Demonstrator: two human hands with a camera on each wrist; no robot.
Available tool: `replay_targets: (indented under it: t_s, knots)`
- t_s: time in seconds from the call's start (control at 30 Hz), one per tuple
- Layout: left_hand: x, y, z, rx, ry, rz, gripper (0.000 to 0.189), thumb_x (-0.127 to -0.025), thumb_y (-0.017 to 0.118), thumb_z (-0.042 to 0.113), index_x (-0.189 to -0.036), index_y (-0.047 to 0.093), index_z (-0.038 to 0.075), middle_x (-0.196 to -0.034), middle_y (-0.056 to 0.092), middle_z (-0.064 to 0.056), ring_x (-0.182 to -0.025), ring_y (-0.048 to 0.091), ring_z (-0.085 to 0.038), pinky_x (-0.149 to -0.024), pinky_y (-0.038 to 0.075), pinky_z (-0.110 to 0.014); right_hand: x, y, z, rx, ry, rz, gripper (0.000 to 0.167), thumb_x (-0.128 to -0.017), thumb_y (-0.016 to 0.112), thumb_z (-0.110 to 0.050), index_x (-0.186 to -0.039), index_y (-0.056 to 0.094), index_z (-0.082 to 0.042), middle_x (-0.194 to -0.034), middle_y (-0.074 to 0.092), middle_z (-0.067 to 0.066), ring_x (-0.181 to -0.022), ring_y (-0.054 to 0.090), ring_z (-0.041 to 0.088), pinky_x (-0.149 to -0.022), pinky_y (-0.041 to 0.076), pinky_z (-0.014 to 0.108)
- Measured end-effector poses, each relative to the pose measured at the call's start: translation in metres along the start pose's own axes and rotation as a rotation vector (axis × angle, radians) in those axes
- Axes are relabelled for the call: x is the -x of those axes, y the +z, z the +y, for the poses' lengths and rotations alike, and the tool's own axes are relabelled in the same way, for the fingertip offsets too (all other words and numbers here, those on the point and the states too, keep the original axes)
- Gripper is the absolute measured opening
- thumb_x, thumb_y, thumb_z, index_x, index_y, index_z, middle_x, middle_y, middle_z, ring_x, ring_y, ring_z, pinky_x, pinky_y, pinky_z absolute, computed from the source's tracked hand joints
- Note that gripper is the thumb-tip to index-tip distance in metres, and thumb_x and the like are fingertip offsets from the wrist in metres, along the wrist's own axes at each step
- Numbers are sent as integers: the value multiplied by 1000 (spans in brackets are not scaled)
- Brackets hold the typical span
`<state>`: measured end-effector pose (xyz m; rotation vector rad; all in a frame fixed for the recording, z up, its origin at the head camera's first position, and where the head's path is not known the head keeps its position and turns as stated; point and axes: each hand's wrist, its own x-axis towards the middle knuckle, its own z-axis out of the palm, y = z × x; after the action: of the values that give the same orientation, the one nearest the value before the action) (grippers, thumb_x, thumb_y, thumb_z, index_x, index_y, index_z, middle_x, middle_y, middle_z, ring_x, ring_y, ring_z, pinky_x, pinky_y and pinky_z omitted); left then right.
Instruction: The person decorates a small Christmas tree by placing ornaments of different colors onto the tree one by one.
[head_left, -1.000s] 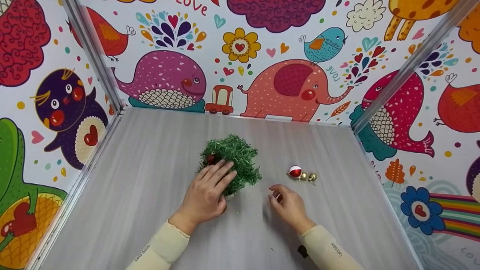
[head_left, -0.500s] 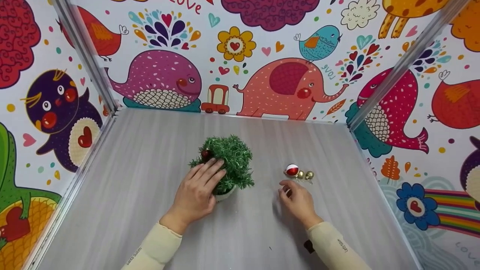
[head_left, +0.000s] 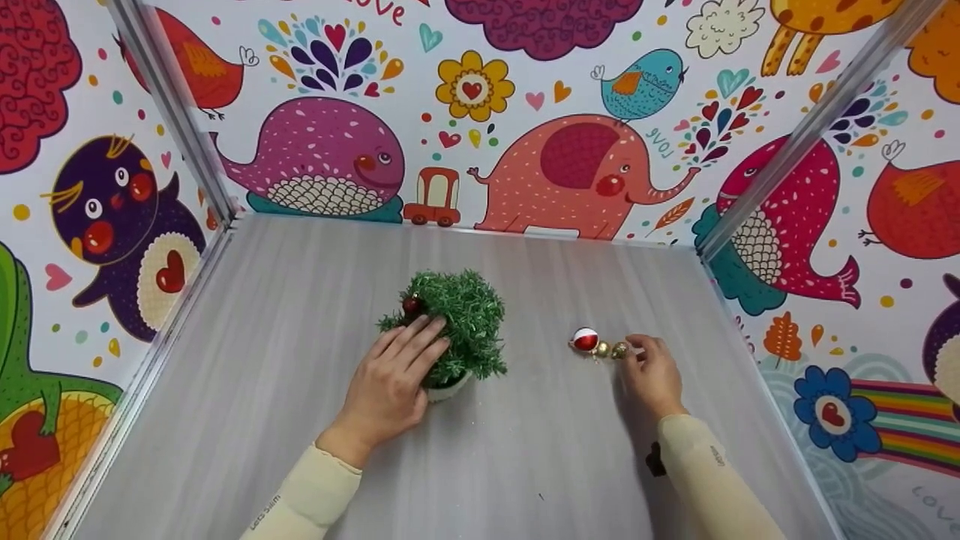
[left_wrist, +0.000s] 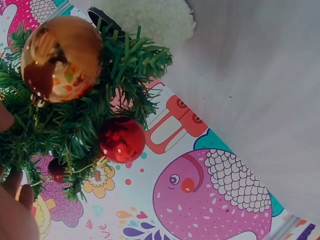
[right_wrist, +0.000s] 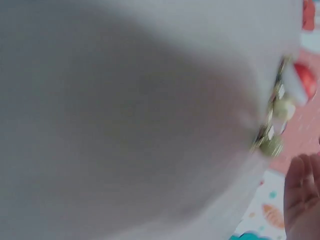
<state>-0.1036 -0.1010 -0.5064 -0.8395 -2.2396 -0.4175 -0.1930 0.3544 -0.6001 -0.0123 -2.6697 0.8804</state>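
Note:
A small green tinsel Christmas tree [head_left: 472,311] in a white pot [head_left: 448,393] stands on the table. My left hand [head_left: 386,386] rests on its left side, fingers stretched over the branches. On the tree hang a large gold bauble [left_wrist: 62,60], a red bauble [left_wrist: 122,140] and a darker red one [left_wrist: 56,170]. To the right, a red-and-white bauble [head_left: 586,339] lies in a row with two small gold baubles. My right hand [head_left: 655,379] is beside the outer gold bauble [head_left: 619,350], thumb and forefinger apart; the right wrist view shows a gap between fingers and bauble.
The grey wood-grain table [head_left: 517,465] is bounded by walls with cartoon animals [head_left: 570,180]. Metal posts [head_left: 176,112] stand at the back corners. A dark patch [head_left: 655,459] shows beside the right sleeve.
My right hand has moved right and away from me, from below the loose baubles to the outer gold one. The left hand stays on the tree, which first shifted slightly left in view.

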Motion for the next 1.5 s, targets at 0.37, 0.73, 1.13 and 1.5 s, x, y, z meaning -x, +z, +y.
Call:
replay_targets:
  t_s: [0.37, 0.73, 1.13, 1.5]
  knots:
    - [-1, 0, 1, 0, 1, 15, 66, -65, 56, 0, -130, 61, 9, -149, 49, -7, -137, 44, -29, -108, 36, -45, -17, 3, 25, 15, 19, -219, 40, -95, 55, -3, -136, 57, -1, -131, 51, 28, -111, 58, 43, -95, 44, 57]
    - [-1, -2, 1, 29, -7, 2, 65, -68, 53, -2, -132, 60, 9, -149, 48, -8, -136, 45, -30, -108, 36, -47, -21, 10, 23, 13, -25, -231, 35, -93, 58, 0, -127, 64, -1, -125, 58, 24, -115, 56, 42, -99, 42, 56]
    - [0, -1, 1, 16, -2, 4, 64, -68, 50, -1, -131, 61, 9, -151, 47, -6, -136, 44, -29, -108, 36, -46, -19, 14, 29, 25, -60, -195, 32, -90, 62, 4, -122, 66, 1, -116, 61, 24, -110, 59, 43, -96, 44, 56]
    - [-1, -2, 2, 17, -4, -2, 62, -70, 49, -1, -130, 60, 9, -151, 47, -7, -137, 44, -31, -108, 36, -46, -16, 15, 29, -6, -93, -143, 30, -86, 64, 8, -116, 66, 4, -106, 61, 24, -101, 61, 44, -91, 46, 56]
